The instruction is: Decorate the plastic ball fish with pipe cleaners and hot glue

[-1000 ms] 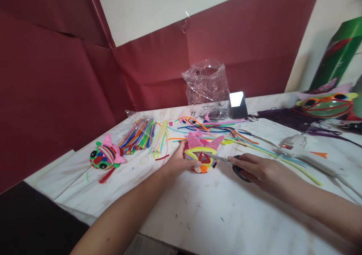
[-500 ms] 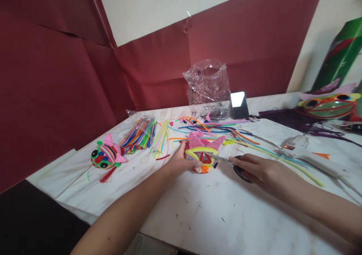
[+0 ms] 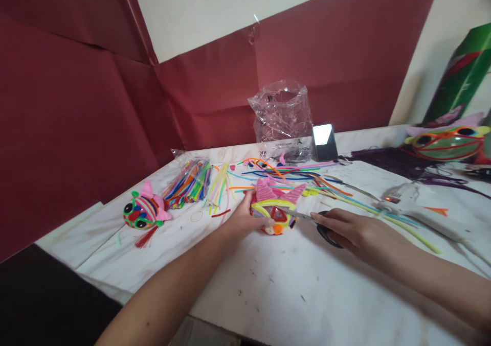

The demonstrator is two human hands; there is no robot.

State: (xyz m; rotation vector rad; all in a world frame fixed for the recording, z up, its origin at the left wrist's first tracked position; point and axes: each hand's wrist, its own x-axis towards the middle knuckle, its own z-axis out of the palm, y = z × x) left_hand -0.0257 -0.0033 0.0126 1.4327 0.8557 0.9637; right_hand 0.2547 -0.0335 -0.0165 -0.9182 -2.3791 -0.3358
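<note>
My left hand (image 3: 245,216) is closed around the left side of a small craft animal head (image 3: 273,204) with pink ears, a yellow band, a red triangle and an orange dot. It rests on the marble-patterned table. My right hand (image 3: 347,228) grips black-handled scissors (image 3: 329,233). Their metal blades reach the right side of the craft head, close to the red triangle. Whether the tips touch it, I cannot tell. Behind the head lie loose coloured pipe cleaners (image 3: 303,175).
To the left sit a finished-looking craft fish (image 3: 141,214) and a bag of pipe cleaners (image 3: 192,185). A white glue gun (image 3: 429,218) lies at right. A phone (image 3: 324,142) and a clear plastic bag (image 3: 282,116) stand at the back. Another craft figure (image 3: 447,144) is far right.
</note>
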